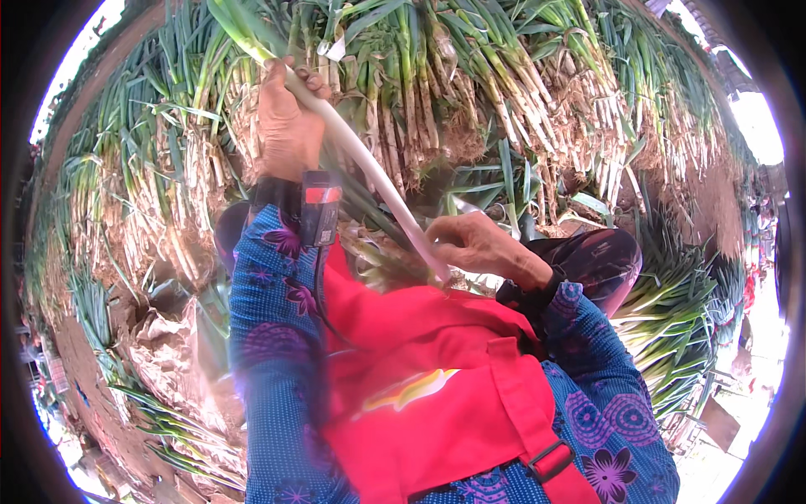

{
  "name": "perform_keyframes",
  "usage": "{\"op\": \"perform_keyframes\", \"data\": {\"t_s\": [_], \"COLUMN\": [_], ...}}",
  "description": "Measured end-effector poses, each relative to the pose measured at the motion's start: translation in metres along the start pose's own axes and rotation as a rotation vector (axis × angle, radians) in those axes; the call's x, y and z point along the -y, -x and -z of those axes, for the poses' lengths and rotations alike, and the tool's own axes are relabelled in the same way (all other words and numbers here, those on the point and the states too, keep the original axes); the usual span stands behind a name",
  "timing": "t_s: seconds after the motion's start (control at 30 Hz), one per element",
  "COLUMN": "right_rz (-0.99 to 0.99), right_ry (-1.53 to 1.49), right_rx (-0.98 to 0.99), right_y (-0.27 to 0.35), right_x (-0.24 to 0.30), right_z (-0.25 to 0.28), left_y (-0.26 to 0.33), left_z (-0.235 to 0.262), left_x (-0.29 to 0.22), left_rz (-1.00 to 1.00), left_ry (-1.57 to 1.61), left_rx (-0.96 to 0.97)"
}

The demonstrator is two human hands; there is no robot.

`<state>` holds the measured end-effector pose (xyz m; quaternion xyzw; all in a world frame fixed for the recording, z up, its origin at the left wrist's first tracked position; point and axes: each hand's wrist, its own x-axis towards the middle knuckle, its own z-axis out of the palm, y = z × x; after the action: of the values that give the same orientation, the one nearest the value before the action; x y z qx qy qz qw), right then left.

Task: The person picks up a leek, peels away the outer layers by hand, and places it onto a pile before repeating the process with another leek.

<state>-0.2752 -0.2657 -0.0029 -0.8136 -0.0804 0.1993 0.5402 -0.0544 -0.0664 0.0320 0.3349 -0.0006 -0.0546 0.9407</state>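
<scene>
1. Held one long stalk point(365, 160), leek-like, aslant between the hands: green top beyond the left hand, white lower end just past the right fingertips, toward the body.
2. Clamped the left hand point(290, 118) around the upper shaft, near the change from green to white.
3. Placed the right hand point(483, 244) well apart from the left, fingers bent beside the lower end; could not tell whether pinched on the shaft or only touching.
4. Judged the step in hand as working over a single stalk, steadied above by the left hand, handled below by the right.
5. Judged the next move to call for a firm left grip and light, well-placed right fingertips, so as not to snap or bruise the shaft.
6. Logged stalk bundles point(537, 101) in dense rows beyond both hands and around to the left, many with roots toward the hands.
7. Listed a further leafy pile point(672, 311) right of the right hand, past a dark-trousered knee point(609, 256).
8. Recorded brown ground point(88, 370) as the surface, with a crumpled tan sheet point(164, 344) left of and nearer than the left hand.
9. Noted a red apron point(420, 361) nearer the body than the hands; bright, indistinct surroundings far right.
</scene>
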Motion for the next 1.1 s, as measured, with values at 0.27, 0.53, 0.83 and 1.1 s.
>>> {"op": "perform_keyframes", "data": {"t_s": [0.27,0.53,0.83,1.1], "right_rz": [-0.072,-0.018,-0.207,-0.166], "right_ry": [0.093,-0.028,-0.383,-0.564], "right_rx": [0.072,0.059,0.188,0.293], "right_y": [-0.002,-0.007,0.000,-0.004], "right_x": [-0.002,-0.022,-0.011,-0.021], "right_z": [-0.003,-0.019,-0.023,-0.023], "left_y": [0.012,0.009,0.011,0.015], "left_z": [-0.010,-0.008,0.000,-0.007], "left_x": [0.014,0.017,0.009,0.001], "left_rz": [0.042,0.076,0.165,0.259], "left_ry": [-0.011,0.013,0.143,0.422], "left_rx": [0.019,0.109,0.309,0.716]}}
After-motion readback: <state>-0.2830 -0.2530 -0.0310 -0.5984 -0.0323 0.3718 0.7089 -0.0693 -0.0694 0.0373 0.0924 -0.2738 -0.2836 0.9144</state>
